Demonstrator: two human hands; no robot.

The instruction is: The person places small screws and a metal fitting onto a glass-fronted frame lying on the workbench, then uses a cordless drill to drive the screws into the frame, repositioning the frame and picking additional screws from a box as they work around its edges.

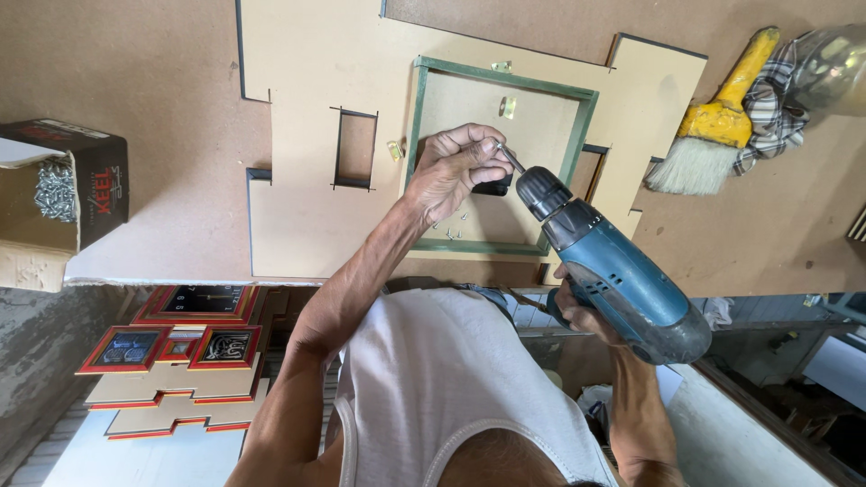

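1. A box of screws sat well apart at the table's left edge.
2. The left hand pinched a screw on the drill's bit inside the green frame; keeping it straight looked wise.
3. The right hand had its grip clenched around the blue drill.
4. A yellow brush lay rightward, leaving open room between.

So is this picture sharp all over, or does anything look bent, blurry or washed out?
Head view: even daylight with soft shadows; the left hand and blue cordless drill are sharp; the wide lens stretches the edges; the clear crumpled plastic bag at top right is glary and blurred.
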